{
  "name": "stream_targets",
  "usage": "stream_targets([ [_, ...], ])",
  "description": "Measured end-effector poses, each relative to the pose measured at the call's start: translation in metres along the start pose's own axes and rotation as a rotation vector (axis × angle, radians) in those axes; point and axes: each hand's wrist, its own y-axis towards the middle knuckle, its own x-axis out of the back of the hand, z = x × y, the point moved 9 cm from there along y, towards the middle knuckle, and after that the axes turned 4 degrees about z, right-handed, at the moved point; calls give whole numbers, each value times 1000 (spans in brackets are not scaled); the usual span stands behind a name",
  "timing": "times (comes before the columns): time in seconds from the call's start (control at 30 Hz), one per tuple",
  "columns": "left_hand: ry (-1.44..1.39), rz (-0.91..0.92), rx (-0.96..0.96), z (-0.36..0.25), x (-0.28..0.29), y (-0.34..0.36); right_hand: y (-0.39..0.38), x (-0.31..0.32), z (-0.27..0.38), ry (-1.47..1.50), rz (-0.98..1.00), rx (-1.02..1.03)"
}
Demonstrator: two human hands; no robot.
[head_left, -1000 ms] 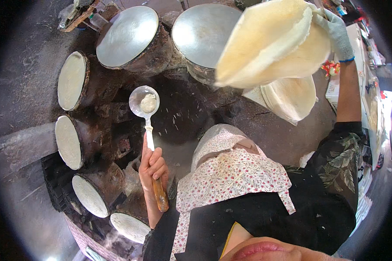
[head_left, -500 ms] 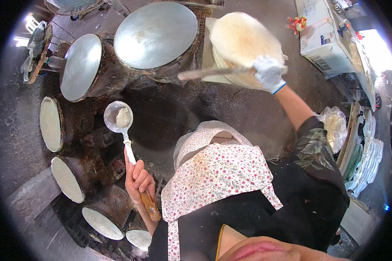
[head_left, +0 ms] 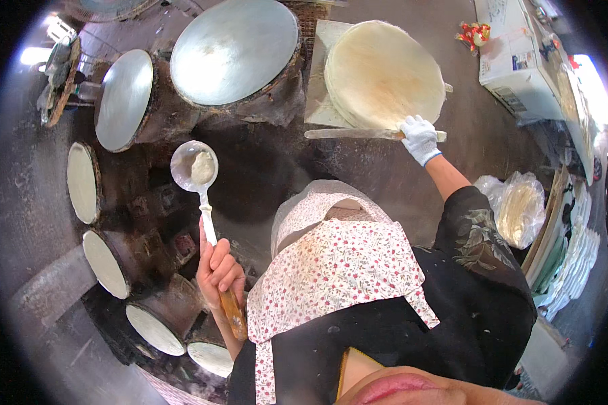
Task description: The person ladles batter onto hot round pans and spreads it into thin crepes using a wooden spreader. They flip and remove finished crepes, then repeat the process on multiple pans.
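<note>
My bare left hand (head_left: 220, 271) is wrapped round a ladle (head_left: 184, 169) with a white stem and a wooden grip end. Pale, thick batter sits in the ladle's round bowl, which is raised over the dark floor. My right hand (head_left: 420, 140), in a white glove, grips a long flat wooden stick (head_left: 351, 134). That stick lies along the near edge of a stack of thin round pancakes (head_left: 385, 77). Beneath the stack is a pale square board (head_left: 319, 91). The topmost pancake is lightly browned in its middle.
A large bare round griddle (head_left: 235, 50) and a smaller bare griddle (head_left: 123, 100) stand at the far left. Several griddles covered with pale batter (head_left: 106, 263) curve down my left side. To the right are a white cabinet (head_left: 513, 74) and a clear plastic bag (head_left: 520, 209).
My right hand and the wooden stick have come nearer to me, and the stick has shifted right along the stack's near edge. The ladle is still held up in my left hand.
</note>
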Motion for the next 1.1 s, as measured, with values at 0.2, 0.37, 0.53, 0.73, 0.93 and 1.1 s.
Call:
stream_targets([
  [0.2, -57, -15, -38, 6, 10, -14, -1, 16, 5, 143, 59, 33],
  [0.37, -221, -25, -107, 23, 13, -31, 7, -9, -21, 272, 366, 49],
  [0.53, -268, -30, -224, 30, 27, -51, 51, 2, -58, 438, 426, -125],
  [0.73, -209, -134, -513, 48, 78, -115, 126, 37, 128, 946, 599, -19],
  [0.93, -342, -817, -983, 120, 212, -241, 49, 112, 476, 591, 867, 1352],
  [1.1, -176, -1629, -1030, 182, 420, -379, -119, 107, 611, 526, 1290, 1625],
])
